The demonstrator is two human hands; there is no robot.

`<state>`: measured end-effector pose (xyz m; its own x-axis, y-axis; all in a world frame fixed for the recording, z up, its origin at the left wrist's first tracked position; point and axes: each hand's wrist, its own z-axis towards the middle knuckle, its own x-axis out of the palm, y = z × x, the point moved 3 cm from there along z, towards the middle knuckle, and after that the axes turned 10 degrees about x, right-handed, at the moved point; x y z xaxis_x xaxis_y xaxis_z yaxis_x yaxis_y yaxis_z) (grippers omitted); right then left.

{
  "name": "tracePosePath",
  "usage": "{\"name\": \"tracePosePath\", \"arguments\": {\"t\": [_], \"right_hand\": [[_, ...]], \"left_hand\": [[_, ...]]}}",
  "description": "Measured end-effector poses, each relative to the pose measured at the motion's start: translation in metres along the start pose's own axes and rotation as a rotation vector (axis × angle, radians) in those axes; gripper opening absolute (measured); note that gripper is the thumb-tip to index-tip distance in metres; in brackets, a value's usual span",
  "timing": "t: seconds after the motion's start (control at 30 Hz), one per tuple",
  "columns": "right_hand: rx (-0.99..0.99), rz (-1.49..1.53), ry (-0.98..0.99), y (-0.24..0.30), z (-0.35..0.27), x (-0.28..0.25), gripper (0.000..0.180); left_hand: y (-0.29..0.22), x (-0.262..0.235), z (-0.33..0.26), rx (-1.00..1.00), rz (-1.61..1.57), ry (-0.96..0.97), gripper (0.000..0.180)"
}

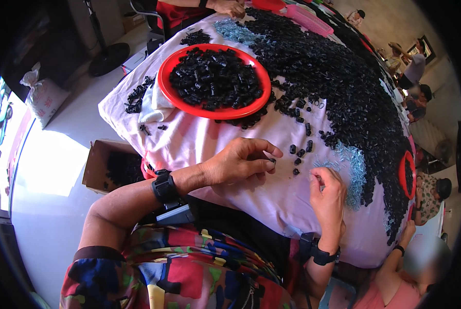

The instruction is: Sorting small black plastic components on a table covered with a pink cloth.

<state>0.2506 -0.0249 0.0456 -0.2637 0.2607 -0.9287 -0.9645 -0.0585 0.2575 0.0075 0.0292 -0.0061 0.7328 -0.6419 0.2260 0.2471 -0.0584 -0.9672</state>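
My left hand (241, 162) is over the pink cloth, thumb and fingers closed on a small black plastic part (272, 160) that shows at the thumb tip. To its right, my right hand (329, 193) has its fingers curled together in a pinch; whatever may be in them is hidden. Between the hands and a little farther off lie several loose black plastic parts (301, 153). Beside my right hand spreads a heap of thin, clear bluish pieces (353, 167). A red round tray (176, 105), piled with black parts, stands beyond my left hand.
A large heap of black parts (323, 67) covers the table's far and right side. At the left edge stands a cardboard box (94, 167) with black parts inside. A co-worker's hand (229, 7) is at the far edge; another person's arm (403, 239) reaches in at the right.
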Motion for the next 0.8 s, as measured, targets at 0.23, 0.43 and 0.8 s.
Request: {"name": "tracePosePath", "arguments": {"t": [0.23, 0.43, 0.8], "right_hand": [[-0.011, 0.624, 0.026, 0.044, 0.009, -0.012, 0.017], [0.027, 0.808, 0.050, 0.058, 0.003, -0.007, 0.014], [-0.103, 0.843, -0.066, 0.056, -0.001, 0.014, 0.014]], "left_hand": [[-0.007, 0.007, -0.005, -0.163, -0.376, -0.058, 0.022], [-0.002, 0.005, -0.004, -0.140, -0.505, -0.042, 0.022], [0.005, 0.014, -0.005, -0.234, -0.697, 0.018, 0.025]]}}
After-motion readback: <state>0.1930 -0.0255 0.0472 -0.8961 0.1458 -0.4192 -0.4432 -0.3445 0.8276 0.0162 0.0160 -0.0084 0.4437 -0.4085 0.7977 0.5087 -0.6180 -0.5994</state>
